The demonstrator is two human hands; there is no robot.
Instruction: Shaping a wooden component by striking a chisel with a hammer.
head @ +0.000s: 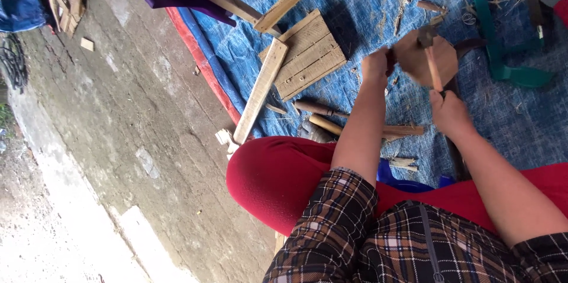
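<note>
Plaid sleeves (355, 230) and red knees (278, 182) fill the foreground. Right hand (449, 114) is wrapped around a hammer (431, 58) handle, its head over a wooden disc (426, 58). Left hand (376, 67) pinches the disc's edge.

- Round wooden disc (417, 58): brown, flat face up, lying far right on the blue tarp.
- Hammer (431, 52): wooden handle, dark metal head resting over the disc's right part.

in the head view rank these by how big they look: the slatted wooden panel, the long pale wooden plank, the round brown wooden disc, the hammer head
1. Slatted wooden panel
2. Long pale wooden plank, narrower but longer, so close to the panel
3. Round brown wooden disc
4. Hammer head
</note>
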